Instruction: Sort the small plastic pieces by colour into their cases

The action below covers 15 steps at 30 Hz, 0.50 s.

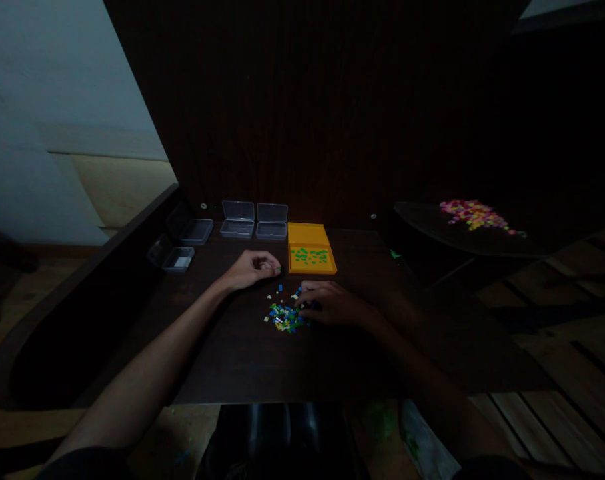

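A small heap of tiny mixed-colour pieces (284, 316) lies on a dark wooden table (242, 360). My right hand (328, 303) rests at the heap's right edge, fingers curled down onto the pieces. My left hand (252, 269) is closed in a pinch on a small green piece, just left of an open orange box (309, 257) that holds several green pieces.
Two clear plastic boxes (255, 221) stand open behind the orange box, and two more (181, 248) sit at the left by the table's raised edge. A dark tray (462, 230) at the right carries pink and yellow pieces. The room is dim.
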Tool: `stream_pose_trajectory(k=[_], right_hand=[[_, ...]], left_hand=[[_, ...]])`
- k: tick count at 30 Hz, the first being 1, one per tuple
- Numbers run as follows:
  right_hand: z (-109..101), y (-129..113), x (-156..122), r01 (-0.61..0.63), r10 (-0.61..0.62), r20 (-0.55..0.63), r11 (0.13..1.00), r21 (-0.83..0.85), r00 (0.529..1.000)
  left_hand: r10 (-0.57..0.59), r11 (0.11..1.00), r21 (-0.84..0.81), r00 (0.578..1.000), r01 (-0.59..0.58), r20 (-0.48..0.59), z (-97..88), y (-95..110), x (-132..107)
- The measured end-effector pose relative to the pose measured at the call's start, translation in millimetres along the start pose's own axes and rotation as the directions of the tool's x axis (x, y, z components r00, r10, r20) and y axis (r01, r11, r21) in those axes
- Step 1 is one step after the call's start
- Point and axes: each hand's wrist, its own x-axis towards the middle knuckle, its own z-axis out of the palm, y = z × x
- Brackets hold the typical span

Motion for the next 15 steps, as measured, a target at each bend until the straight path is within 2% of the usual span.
stream_pose_trajectory(k=[8,15], right_hand=[[2.7,2.1,0.4,0.017,-0.017,0.002,1.0,0.003,1.0],[3.4,-0.7,-0.3,0.011,-0.009,0.032,0.998,-0.065,0.999]], left_hand=[[-0.048,0.998,-0.036,0.997,0.046,-0.053,1.9,-7.3,4.9],[-0.041,0.996,-0.084,0.993,0.032,-0.11,2.6,-13.9,7.5]])
